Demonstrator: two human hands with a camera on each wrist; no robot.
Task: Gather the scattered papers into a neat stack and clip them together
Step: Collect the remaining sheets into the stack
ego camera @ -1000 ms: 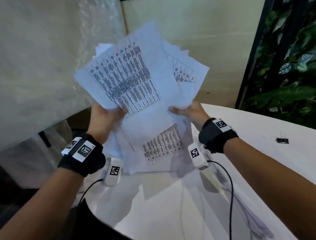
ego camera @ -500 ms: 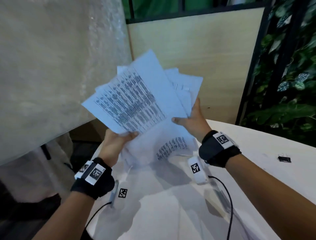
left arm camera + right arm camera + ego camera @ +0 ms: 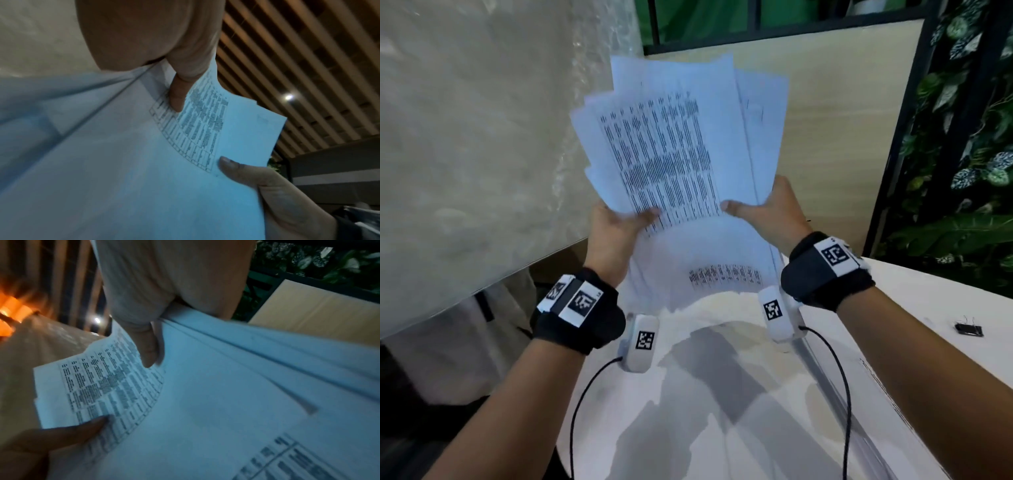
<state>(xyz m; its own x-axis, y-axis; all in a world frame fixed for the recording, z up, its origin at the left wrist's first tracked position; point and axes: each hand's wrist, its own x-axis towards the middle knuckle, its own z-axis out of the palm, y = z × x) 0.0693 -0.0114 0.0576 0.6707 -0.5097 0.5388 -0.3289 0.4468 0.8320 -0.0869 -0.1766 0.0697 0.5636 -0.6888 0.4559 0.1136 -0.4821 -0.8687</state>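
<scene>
Both hands hold the papers (image 3: 678, 164) upright above the white table (image 3: 914, 308): the left hand (image 3: 616, 229) grips the lower left edge, thumb curled over the printed front sheet, and the right hand (image 3: 774, 212) pinches the right edge likewise. The sheets are fanned and uneven at the top, so a loosened thumb would probably let loose pages slide out, and clipping now would lock in a crooked stack. The binder clip (image 3: 968, 329) lies well apart on the table's right side. Compared with a second ago, the bundle is turned nearer vertical and its sheets lie closer together.
</scene>
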